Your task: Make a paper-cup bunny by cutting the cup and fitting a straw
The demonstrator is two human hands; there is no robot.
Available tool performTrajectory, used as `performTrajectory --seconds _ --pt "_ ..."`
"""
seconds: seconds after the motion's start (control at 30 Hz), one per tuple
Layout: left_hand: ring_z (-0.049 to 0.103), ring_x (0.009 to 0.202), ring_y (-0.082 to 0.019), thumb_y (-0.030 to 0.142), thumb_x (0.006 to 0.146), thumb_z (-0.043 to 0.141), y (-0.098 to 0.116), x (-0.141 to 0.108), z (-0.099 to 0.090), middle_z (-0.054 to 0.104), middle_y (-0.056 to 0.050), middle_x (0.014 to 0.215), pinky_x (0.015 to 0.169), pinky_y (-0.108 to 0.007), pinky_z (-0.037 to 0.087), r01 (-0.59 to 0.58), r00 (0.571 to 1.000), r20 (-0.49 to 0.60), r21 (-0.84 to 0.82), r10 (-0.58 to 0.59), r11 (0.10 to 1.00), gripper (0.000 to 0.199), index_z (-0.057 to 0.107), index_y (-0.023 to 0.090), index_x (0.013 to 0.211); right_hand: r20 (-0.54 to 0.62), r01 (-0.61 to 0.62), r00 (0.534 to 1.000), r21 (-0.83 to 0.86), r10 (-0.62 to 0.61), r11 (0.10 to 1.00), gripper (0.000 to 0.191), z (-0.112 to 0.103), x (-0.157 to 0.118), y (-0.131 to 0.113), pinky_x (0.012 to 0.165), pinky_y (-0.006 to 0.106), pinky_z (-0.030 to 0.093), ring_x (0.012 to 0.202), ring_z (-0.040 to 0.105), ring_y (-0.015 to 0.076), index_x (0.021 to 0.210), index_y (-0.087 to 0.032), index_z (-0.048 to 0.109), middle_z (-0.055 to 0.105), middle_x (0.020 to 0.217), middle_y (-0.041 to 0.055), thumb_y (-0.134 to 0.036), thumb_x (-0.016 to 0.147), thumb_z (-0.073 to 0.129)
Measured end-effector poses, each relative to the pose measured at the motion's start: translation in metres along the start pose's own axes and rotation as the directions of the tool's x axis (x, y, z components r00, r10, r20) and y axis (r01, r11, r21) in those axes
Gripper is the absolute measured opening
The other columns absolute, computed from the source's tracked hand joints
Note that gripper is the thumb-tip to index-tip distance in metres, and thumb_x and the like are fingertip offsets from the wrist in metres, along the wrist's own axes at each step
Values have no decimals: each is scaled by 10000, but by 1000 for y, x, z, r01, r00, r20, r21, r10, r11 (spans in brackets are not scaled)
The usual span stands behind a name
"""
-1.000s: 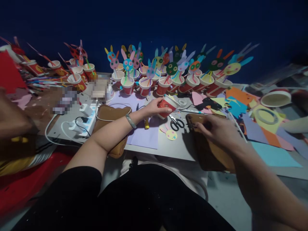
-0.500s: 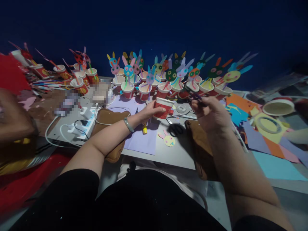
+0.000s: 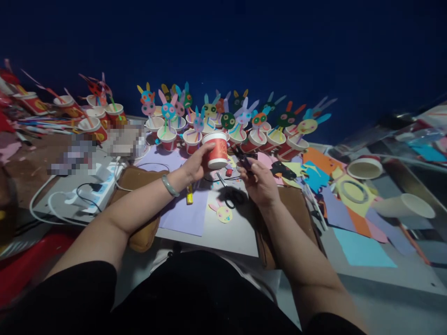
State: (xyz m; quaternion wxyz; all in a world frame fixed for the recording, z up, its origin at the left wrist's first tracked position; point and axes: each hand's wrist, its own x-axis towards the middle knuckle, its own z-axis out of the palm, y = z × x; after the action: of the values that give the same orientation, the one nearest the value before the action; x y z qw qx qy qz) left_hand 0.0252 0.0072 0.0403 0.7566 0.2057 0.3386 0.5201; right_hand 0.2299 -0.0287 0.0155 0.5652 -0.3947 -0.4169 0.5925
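the left hand (image 3: 199,164) grips a red and white paper cup (image 3: 219,151) by its side, above the tabletop (image 3: 237,235). the right hand (image 3: 261,184) pinches a dark object (image 3: 243,158), too unclear to name, just beside the cup. scissors (image 3: 230,196) lie near a yellow rabbit face (image 3: 224,214).

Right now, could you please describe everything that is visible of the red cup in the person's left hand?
The cup looks like paper: red sides with a paler golden print, a white rim on top and a white band at the base. It is roughly upright, held in front of the decorated cups. The left hand has its grip on the cup's left side, the thumb across the red face. Whether anything is inside cannot be told.
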Motion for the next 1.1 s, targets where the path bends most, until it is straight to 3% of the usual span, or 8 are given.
performTrajectory --seconds 0.07,0.17,0.27,0.37,0.53,0.63,0.8,1.1 --pt "713 657 -138 361 825 742 1 0 10 769 -9 761 656 -265 595 11 1000 9 -16 -11 1000 276 699 155 1004 33 125 992 -80 -123 989 495 3 -5 8 797 342 713 742 784 167 1022 -266 756 780 845 -3 -635 732 913" --pt "719 680 -147 380 857 709 -2 -3 15 763 -10 762 701 -285 614 27 1000 15 -23 -27 999 271 689 165 1020 107 325 946 -353 -307 877 438 3 -11 19 890 462 695 831 795 217 1204 -269 748 798 1075 67 -588 904 776" --pt "707 672 -148 422 833 736 -9 -7 12 752 -2 753 684 -284 605 50 999 4 25 -50 998 314 676 182 1027 227 394 919 -597 -324 699 457 1 -13 24 891 496 661 939 768 267 1367 -271 672 756 1240 127 -496 970 670" --pt "748 744 -193 489 796 744 -13 -9 7 766 -31 774 664 -295 599 49 994 89 101 -59 994 415 668 181 1065 261 404 913 -687 -314 604 416 2 -14 22 855 479 619 944 720 278 1351 -235 594 734 1196 148 -409 973 593" --pt "809 892 -266 512 731 709 -13 -8 2 795 -83 817 600 -283 556 -11 994 107 176 -8 984 492 660 159 1070 155 363 917 -707 -367 607 125 10 -18 20 717 376 515 706 577 197 1021 -269 488 617 823 17 -375 967 526" --pt "812 945 -270 412 664 711 -16 -8 2 791 -57 796 705 -305 603 -43 996 80 153 31 987 449 646 163 1032 163 367 922 -653 -351 663 249 14 -19 26 600 319 422 578 442 148 888 -282 435 487 691 -48 -443 912 624" --pt "795 1076 -307 345 595 752 -25 -17 5 820 -78 903 915 -401 633 30 983 174 149 -56 988 427 643 167 968 196 410 902 -671 -385 618 317 13 -18 34 612 298 398 568 385 123 811 -278 408 448 660 -68 -417 791 693" --pt "752 842 -192 389 585 892 -28 -20 2 790 -39 862 826 -317 549 -32 962 268 326 -60 945 515 694 161 1003 206 389 905 -753 -372 530 200 9 -15 34 627 302 386 587 418 147 822 -277 423 485 659 -44 -368 779 595"
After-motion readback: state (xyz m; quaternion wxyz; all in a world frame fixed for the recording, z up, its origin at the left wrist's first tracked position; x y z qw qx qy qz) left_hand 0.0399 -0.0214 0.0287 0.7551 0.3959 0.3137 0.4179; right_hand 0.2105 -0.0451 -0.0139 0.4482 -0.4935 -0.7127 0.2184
